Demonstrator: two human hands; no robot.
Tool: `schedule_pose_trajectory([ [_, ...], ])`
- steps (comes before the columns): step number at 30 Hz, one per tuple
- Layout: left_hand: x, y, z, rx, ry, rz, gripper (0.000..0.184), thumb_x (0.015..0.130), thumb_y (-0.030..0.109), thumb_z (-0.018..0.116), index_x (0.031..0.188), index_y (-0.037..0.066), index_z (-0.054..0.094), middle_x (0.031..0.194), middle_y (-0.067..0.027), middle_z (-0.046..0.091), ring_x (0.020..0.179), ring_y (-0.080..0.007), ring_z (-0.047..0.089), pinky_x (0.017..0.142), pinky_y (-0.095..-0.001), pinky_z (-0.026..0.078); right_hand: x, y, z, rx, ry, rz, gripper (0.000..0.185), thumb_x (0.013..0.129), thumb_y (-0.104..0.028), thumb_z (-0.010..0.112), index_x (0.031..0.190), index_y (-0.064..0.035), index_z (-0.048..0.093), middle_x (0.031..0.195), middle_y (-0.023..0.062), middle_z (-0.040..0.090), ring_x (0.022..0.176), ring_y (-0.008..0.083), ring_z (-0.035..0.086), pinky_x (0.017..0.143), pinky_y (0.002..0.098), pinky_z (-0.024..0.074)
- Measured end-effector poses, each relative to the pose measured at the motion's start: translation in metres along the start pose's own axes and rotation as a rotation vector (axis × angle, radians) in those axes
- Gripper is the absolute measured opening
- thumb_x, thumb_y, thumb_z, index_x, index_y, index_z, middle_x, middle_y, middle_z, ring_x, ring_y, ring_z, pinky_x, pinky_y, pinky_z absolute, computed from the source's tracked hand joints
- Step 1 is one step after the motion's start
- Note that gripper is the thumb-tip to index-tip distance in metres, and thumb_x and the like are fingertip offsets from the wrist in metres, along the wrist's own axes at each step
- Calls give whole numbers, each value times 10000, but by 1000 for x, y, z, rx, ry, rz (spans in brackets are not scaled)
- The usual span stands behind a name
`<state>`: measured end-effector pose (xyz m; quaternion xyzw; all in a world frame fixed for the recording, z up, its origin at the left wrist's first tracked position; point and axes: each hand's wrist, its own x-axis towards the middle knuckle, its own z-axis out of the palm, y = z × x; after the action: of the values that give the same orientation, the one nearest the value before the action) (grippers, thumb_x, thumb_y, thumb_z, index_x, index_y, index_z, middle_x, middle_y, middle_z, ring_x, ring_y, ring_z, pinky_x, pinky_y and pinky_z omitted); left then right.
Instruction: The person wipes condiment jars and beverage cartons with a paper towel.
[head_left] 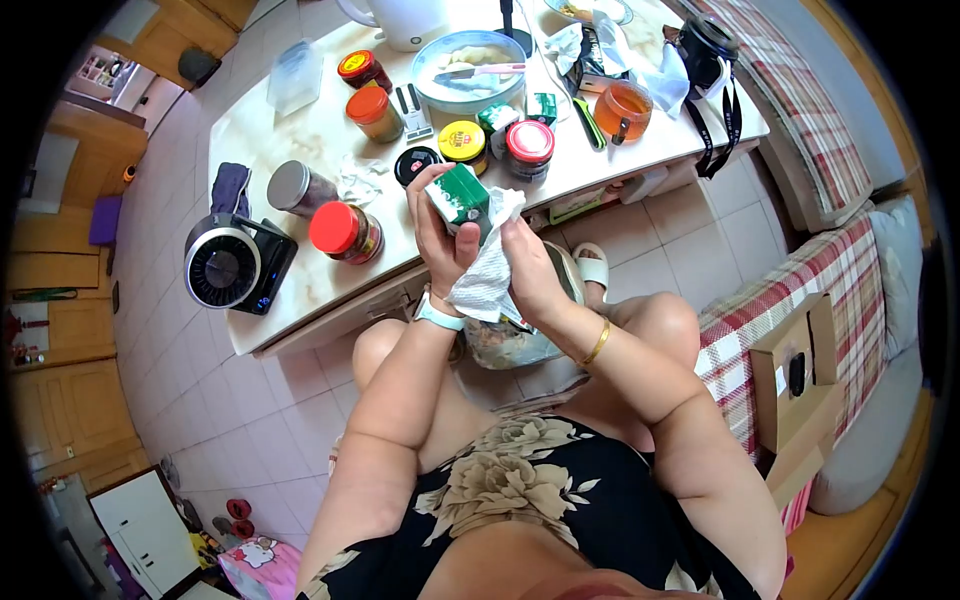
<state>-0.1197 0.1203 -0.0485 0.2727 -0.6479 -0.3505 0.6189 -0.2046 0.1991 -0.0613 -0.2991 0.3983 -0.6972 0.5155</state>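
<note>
My left hand [440, 243] is wrapped round a small green and white carton [460, 194], held up at the table's front edge. A crumpled white tissue [487, 272] hangs between my hands, pinched by my right hand [533, 268], and its top touches the carton's right side. Just beyond the carton stand a yellow-lidded jar [463, 143], a black-lidded jar [414, 165] and a jar with a red and white lid [529, 148]. Two more green cartons lie behind these jars. To the left is a red-lidded jar [340, 230].
On the table [300, 260] are a small fan [225, 262], a basin [468, 70] with a knife, a glass cup of amber liquid [622, 112] and a black camera [706, 48]. Below my hands is a lined bin [510, 342]; an open cardboard box [800, 380] lies on the sofa.
</note>
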Motion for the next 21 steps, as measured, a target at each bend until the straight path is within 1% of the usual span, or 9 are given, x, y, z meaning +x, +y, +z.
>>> schedule_pose_trajectory([
  [3,7,1,-7,227,-108,194,800,868,683,652,1234,-25,574,1239,-193,550,1149,-320,569,991,-428,462,8,-11,-9,333,-43,302,404,1104,-318,458,1356,-13,541,1188,66,667,1025,116,648,899,280,521],
  [4,8,4,-10,306,-165,245,811,843,667,693,1267,-12,565,1270,-186,553,1189,-311,554,1041,-414,433,13,-12,-15,279,-62,271,390,1101,-305,470,1319,0,580,1148,63,692,988,107,664,876,260,528],
  [7,11,12,-10,327,-294,317,737,755,436,866,1303,51,560,1244,-170,600,1135,-342,604,992,-443,472,20,-23,-20,62,77,182,354,1091,-271,503,1255,16,630,1121,58,707,962,101,665,852,255,533],
  [10,9,7,-7,311,-382,433,731,754,377,869,1326,69,534,1222,-147,639,1118,-335,626,968,-438,482,26,-27,-33,132,22,169,327,1082,-272,528,1229,-2,639,1040,25,704,907,83,657,768,233,532],
  [11,6,10,-5,287,-377,398,664,812,440,786,1325,85,558,1248,-131,628,1124,-344,615,971,-447,464,30,-16,-46,42,-59,143,282,1078,-228,525,1220,-13,641,995,11,692,873,60,636,722,215,514],
  [15,3,8,-5,307,-382,395,687,819,458,776,1342,75,551,1265,-130,626,1115,-338,620,976,-447,460,24,-15,-33,-202,-19,-29,257,1054,-145,488,1171,15,652,973,13,688,861,70,613,746,230,498],
  [18,-5,4,-3,51,-209,-40,715,886,455,770,1360,5,480,1294,-161,628,1170,-272,623,1035,-399,467,11,-18,-21,-432,54,-167,327,1074,-145,446,1274,61,604,1170,109,684,1083,172,628,951,312,484],
  [19,-5,2,0,-126,-197,-135,725,943,495,694,1382,-24,441,1316,-162,614,1205,-248,600,1058,-377,452,6,-28,-7,-408,43,-210,353,1084,-155,434,1318,60,588,1266,141,650,1191,187,588,1028,326,442],
  [21,-7,4,3,-235,-212,-171,740,975,548,620,1401,-30,442,1322,-153,610,1195,-243,595,1053,-365,438,5,-19,-9,-439,10,-247,382,1095,-174,434,1394,45,524,1290,129,631,1202,178,569,1043,316,429],
])
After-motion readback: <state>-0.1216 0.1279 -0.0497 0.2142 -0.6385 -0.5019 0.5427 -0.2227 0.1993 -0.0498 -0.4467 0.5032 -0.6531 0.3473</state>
